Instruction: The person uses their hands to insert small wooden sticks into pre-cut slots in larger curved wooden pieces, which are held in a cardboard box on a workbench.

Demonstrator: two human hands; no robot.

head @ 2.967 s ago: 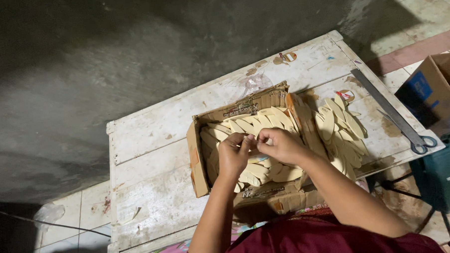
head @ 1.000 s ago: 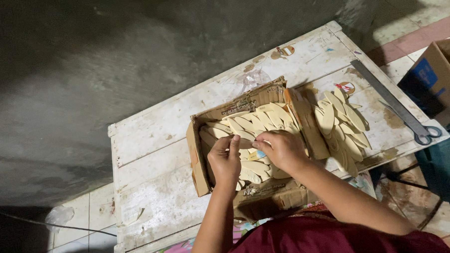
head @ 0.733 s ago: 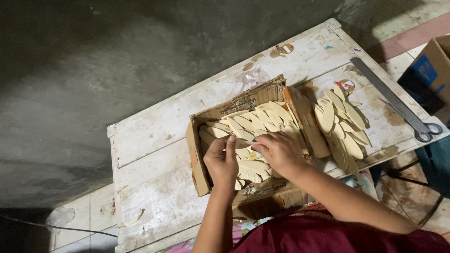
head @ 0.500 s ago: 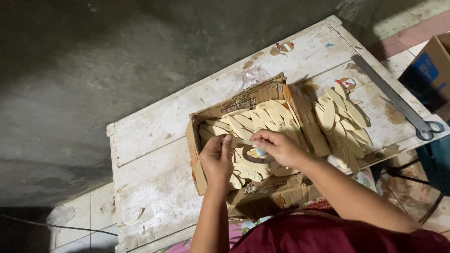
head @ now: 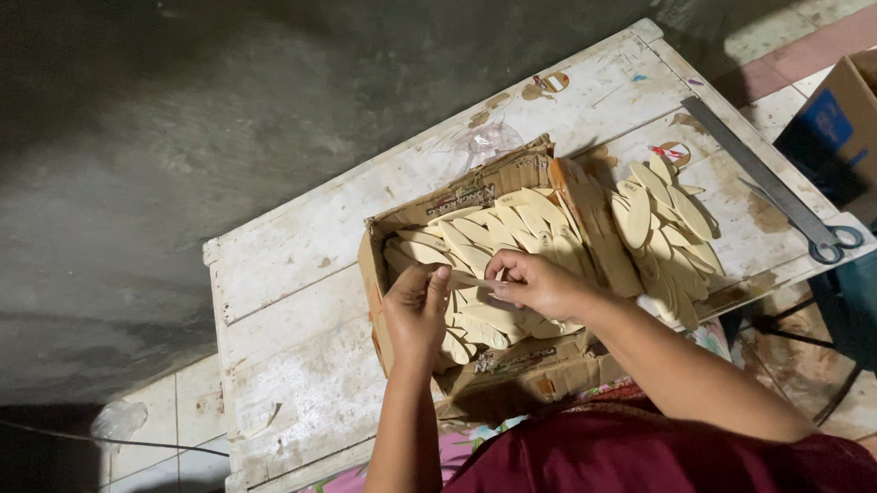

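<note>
Bench (head: 294,281): white, worn boards, running from lower left of the frame to upper right.

Cardboard box (head: 376,278), centre frame, open top, filled with pale oval wooden pieces (head: 501,230) lying overlapped, long axes mostly slanting upper left to lower right.

Left hand (head: 416,306) over the box's left half, fingers curled, tips pinched on the left end of a thin strip (head: 469,279). Right hand (head: 537,284) just right of it, likewise closed, pinching the strip's other end. Strip's long axis runs nearly level, left to right, between the two hands; both hands touch it, neither nearer. What the strip is made of cannot be told.

Right of the box, a loose heap of the same ovals (head: 666,234) lies on the bench, well clear of both hands, nearer the right one.

Far right edge: long scissors (head: 777,191), blades pointing to upper left, handles at lower right.
</note>
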